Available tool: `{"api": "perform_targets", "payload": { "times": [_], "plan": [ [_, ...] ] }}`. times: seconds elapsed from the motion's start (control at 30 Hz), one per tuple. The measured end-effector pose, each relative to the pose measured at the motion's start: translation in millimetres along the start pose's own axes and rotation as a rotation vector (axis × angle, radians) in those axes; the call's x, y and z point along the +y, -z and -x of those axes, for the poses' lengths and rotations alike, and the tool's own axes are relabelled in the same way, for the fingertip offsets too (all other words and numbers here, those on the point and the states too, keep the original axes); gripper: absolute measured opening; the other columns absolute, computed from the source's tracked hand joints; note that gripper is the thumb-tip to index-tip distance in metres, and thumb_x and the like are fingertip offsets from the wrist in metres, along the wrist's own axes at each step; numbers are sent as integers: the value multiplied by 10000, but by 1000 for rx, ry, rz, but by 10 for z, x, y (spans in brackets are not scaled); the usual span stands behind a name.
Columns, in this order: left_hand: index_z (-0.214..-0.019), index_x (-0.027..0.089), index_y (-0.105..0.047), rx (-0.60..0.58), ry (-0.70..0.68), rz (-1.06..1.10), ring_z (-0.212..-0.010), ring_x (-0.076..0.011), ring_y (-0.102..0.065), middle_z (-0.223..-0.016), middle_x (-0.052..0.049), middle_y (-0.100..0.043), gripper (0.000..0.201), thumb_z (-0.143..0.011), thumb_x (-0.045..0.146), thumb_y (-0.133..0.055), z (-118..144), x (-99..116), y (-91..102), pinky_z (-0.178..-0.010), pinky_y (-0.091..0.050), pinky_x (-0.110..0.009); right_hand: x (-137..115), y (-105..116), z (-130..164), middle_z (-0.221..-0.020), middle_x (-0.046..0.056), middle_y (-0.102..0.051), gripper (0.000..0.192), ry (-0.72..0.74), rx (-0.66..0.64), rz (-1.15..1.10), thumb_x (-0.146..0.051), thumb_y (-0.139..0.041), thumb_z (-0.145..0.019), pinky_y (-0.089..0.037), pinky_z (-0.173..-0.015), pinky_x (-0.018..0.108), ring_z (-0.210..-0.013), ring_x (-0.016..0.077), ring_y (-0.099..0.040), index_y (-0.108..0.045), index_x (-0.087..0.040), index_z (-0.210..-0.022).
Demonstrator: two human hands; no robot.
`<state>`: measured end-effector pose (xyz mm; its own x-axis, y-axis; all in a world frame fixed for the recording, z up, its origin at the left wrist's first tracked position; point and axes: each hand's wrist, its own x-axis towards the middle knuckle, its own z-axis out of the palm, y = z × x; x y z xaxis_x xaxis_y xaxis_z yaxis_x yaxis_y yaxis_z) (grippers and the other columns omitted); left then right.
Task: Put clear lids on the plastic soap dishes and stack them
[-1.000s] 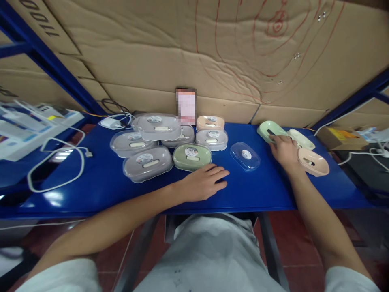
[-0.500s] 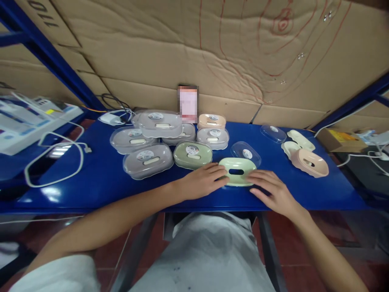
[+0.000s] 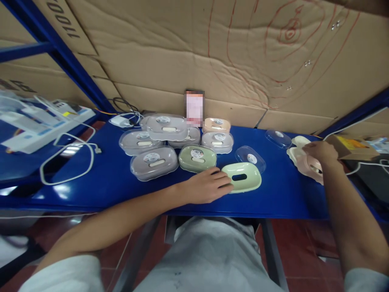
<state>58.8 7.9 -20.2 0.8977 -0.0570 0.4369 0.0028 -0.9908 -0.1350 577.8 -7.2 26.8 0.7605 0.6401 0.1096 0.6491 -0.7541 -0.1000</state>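
Note:
A light green soap dish [image 3: 253, 183] with an oval slot lies near the table's front edge. My left hand [image 3: 211, 185] grips its left rim, fingers over the edge. At the right, my right hand [image 3: 321, 152] reaches over a pink soap dish [image 3: 310, 169] and cream dish pieces [image 3: 299, 142]. Its fingers are closed at their edge, and their tips are partly hidden, so what they pinch is unclear. Behind the green dish lies a clear lid [image 3: 247, 156] with a round label.
Several lidded soap dishes, grey [image 3: 154, 164], olive green [image 3: 197, 160] and orange [image 3: 217, 125], stand left of centre, some stacked. Another clear lid [image 3: 278, 138] lies further back. A phone [image 3: 194, 108] leans on the cardboard. A power strip [image 3: 45, 129] and white cable are leftward; a small box [image 3: 349, 148] is rightward.
My right hand has left the green soap dish and moved right to the pink and cream pieces. My left hand stays on the green dish. The whole view has shifted slightly.

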Motion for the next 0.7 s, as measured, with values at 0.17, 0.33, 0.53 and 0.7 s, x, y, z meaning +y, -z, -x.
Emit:
{"api": "perform_targets", "payload": {
  "times": [0.17,0.33,0.53,0.7],
  "plan": [
    [-1231,175,-711,91,53,72,-1177,-204,-689,-1197,-71,-777,232,-1099,134,-525,9,-21,-48,-1102,-474,-379,7,-32,-76,-1099,279,-780,229,49,32,-25,-303,-736,-880,-408,-730,433,-827,265,-690,-872,-159,-994],
    [-1233,154,-720,196,127,148,-1175,-202,-707,-1210,-79,-786,207,-1104,152,-558,-4,-18,-63,-1081,-543,-367,-46,-18,-119,-877,226,-771,179,65,-18,-60,-315,-839,-785,-403,-717,428,-738,230,-640,-843,-137,-779],
    [-1258,176,-698,328,188,171,-1201,-201,-722,-1230,-77,-773,197,-1104,167,-575,-34,-9,46,-1136,-585,-363,-304,57,-145,-1006,307,-769,227,60,5,-106,-252,-835,-815,-434,-798,484,-937,319,-704,-859,-70,-947],
    [-1323,168,-653,462,240,194,-1237,-220,-725,-1263,-109,-751,264,-1063,123,-638,-13,-71,172,-1125,-621,-411,-359,229,407,-1320,305,-726,423,196,220,-200,-338,-558,-1068,-490,-988,542,-1241,397,-682,-742,-98,-1363]
  ]
}}
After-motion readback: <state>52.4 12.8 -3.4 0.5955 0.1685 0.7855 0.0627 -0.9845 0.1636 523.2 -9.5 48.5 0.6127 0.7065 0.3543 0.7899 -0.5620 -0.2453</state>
